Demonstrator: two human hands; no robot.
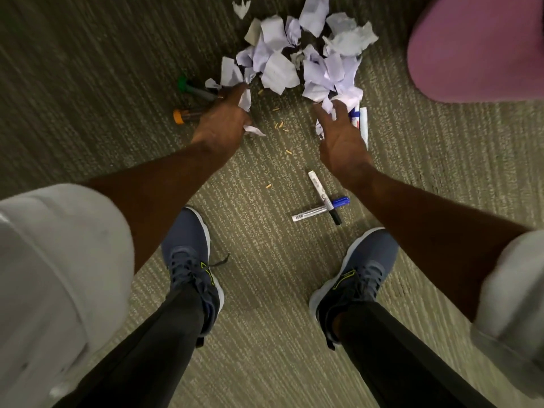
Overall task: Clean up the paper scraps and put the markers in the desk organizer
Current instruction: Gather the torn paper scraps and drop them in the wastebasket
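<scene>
A heap of torn white paper scraps (297,51) lies on the carpet ahead of my feet. My left hand (222,120) reaches to the heap's left edge with its fingers curled round a few scraps (245,100). A green-capped marker (191,88) and an orange-capped marker (184,116) lie just left of that hand, partly hidden by it. Over the heap's near right edge my right hand (338,134) spreads its fingers and touches scraps. A white marker (364,125) lies right beside it. Two crossed markers (325,203), one blue-capped and one black-capped, lie nearer my feet. No desk organizer is in view.
A pink rounded object (477,45) stands on the carpet at the upper right, close to the heap. My two shoes (191,260) stand apart below the markers. Small orange crumbs (279,125) are scattered between my hands.
</scene>
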